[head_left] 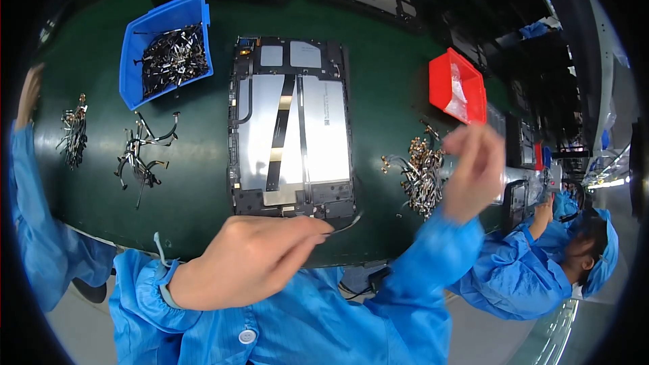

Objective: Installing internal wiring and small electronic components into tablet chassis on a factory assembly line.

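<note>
Left hand (243, 263) fingers pinch a thin dark cable (346, 224) (right hand (473, 172) blurred, grip unclear) by the opened tablet (291, 128)

bins and one label, no lit screens

blue plastic bin (165, 47) sits upper left of my bench, open top, rectangular, full of dark cable parts. red bin (458, 86) is to the right, smaller, with a clear plastic bag (458, 94) inside. small white label (328, 122) on the silver battery of the opened tablet (292, 128), too small to read.
</note>
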Motion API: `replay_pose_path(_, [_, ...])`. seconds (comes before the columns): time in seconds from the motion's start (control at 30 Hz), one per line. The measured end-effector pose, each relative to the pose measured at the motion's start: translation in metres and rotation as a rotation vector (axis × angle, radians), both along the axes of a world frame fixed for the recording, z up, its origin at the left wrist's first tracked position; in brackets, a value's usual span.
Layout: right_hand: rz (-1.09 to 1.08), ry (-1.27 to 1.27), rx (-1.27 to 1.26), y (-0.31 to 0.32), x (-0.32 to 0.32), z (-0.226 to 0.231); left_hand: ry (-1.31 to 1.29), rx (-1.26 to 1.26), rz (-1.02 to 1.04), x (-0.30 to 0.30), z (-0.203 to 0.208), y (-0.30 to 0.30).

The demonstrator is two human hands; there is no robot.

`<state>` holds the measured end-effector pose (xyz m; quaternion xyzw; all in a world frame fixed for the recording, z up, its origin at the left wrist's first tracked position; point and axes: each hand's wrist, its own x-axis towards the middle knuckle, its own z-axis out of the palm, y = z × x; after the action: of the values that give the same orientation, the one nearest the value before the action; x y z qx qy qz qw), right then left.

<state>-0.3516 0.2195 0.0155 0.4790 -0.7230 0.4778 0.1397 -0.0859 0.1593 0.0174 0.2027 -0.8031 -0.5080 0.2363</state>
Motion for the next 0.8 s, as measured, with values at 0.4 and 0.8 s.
replay_pose_path(0.4, [-0.127, 0.506, 0.471, -0.038, -0.132, 0.003, -0.049, 0.301, 0.173, 0.05, -0.013, -0.02])
replay_pose_path(0.8, [0.848, -0.174, 0.662, -0.075, 0.11, 0.003, 0.011, 0.125, 0.119, 0.052, -0.015, -0.05])
